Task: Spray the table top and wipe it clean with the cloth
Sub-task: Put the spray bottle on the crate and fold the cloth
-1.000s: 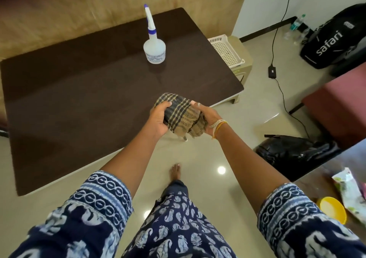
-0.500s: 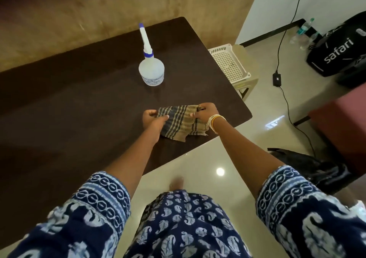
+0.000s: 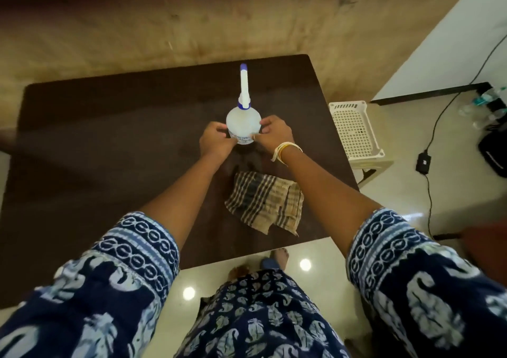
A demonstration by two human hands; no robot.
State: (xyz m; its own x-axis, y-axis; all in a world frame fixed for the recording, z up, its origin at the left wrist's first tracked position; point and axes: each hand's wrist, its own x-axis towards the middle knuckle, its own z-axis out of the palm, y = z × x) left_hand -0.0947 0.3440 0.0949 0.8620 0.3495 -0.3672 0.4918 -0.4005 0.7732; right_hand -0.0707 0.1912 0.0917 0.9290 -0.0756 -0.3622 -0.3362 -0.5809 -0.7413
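Now both hands [image 3: 216, 141] [image 3: 275, 134] round bottle [image 3: 243, 123], mid-table [image 3: 109, 149].

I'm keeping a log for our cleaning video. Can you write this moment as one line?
step: taking spray bottle | left hand, right hand: on bottle's sides | cloth: on table, not held | wiping: not started

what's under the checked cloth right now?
The checked cloth lies flat on the dark table top, near its front edge. Only table shows around it; whatever sits beneath the fabric is covered.
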